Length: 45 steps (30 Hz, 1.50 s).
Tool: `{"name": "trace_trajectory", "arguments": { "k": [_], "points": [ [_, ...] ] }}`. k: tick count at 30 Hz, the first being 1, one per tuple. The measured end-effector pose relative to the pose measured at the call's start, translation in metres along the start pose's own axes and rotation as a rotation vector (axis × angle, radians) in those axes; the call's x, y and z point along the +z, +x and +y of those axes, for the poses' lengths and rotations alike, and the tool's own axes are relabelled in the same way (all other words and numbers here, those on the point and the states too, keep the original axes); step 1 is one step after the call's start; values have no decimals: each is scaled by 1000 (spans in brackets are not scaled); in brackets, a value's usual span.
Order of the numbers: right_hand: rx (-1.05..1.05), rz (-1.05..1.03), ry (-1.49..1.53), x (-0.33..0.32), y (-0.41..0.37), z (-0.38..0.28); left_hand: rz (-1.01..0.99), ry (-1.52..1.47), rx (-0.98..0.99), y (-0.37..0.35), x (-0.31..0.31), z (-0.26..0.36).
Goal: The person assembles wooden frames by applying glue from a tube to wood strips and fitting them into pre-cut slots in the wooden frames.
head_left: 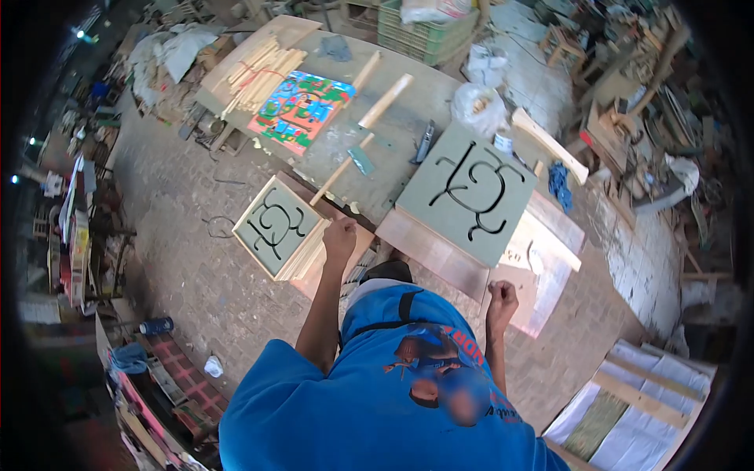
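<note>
My left hand (340,237) is closed, fingers curled, beside the stack of framed boards (306,255). Whatever it may hold is hidden. The top framed board (271,228) is grey-green with dark curved grooves and a pale wood rim. My right hand (501,302) is closed with the fingertips pinched together, near the front right of the table; I cannot make out anything in it. Beyond it stands a stack of larger grey-green boards (463,200), the top one cut with similar dark curved grooves. Brown sheets (432,263) stick out underneath.
On the table (322,145) are a colourful painted panel (302,110), a bundle of wood strips (259,78), a scraper (361,161), a dark hand tool (424,141) and a blue rag (559,184). A green crate (428,35) stands behind; a wooden-framed piece (636,408) sits lower right.
</note>
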State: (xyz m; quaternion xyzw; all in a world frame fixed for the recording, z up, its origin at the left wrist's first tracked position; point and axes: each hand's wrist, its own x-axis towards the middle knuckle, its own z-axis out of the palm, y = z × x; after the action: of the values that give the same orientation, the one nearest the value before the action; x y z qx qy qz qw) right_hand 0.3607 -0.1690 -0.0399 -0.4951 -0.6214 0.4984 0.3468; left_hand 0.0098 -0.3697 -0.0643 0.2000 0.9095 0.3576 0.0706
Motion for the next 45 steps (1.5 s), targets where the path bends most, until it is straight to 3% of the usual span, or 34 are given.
{"name": "trace_trajectory", "arguments": {
  "k": [5,7,10,14,19,23,26,28,35,38,40,45],
  "points": [
    [35,-163,118,17,-14,-22,50,-20,-35,17,1,-23],
    [46,-180,99,24,-14,-26,62,-189,-39,37,8,-32],
    [91,-199,-13,37,-6,-43,79,-48,-49,77,6,-21],
    [98,-45,103,57,12,-56,94,-39,-79,142,-5,12],
    [29,118,-6,71,44,-83,147,-43,148,234,16,38],
    [39,274,-144,69,66,-81,76,12,224,283,49,44],
    [93,287,-99,45,79,-78,6,-159,371,283,70,56],
    [104,358,-153,27,88,-80,-101,-174,223,269,75,70],
    [165,487,-118,-38,102,-58,-155,-88,246,221,72,78],
    [169,481,-144,-67,111,-30,-195,-102,264,203,57,72],
    [134,492,-154,-89,125,-9,-278,-96,166,189,45,71],
    [205,647,-40,-165,163,82,-181,-19,188,136,17,67]
  ]
}}
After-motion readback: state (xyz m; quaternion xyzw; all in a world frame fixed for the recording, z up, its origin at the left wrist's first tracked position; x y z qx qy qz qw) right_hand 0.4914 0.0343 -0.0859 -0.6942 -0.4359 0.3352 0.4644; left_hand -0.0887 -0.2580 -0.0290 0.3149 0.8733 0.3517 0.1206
